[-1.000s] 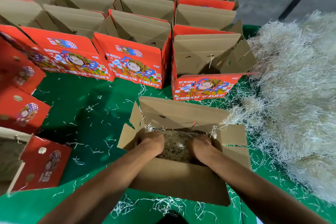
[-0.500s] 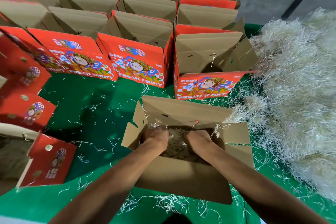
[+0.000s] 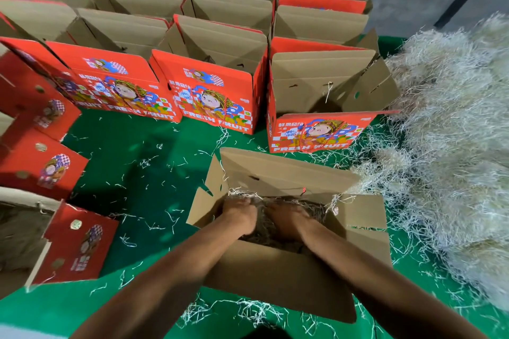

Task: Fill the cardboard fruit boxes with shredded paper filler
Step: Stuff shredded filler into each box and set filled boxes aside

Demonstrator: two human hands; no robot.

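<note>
Both hands down inside the near box, packing filler.

We find the left hand [image 3: 239,215] and right hand [image 3: 286,219] pressing on the brown shredded paper filler [image 3: 264,231]; whether the fingers grip strands we cannot tell. Over the last second the hands have drawn closer together, so we judge tamping nearly done. The open brown cardboard fruit box [image 3: 278,283] sits on the green table cover [image 3: 143,173], mouth upward, long axis left to right. Red printed fruit boxes [image 3: 217,96] behind appear unfilled; the pale shredded paper heap [image 3: 451,146] lies right.

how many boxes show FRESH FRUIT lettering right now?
3, in one row behind the open box: left box, middle box, right box. Other boxes' fronts face away or are hidden.
</note>
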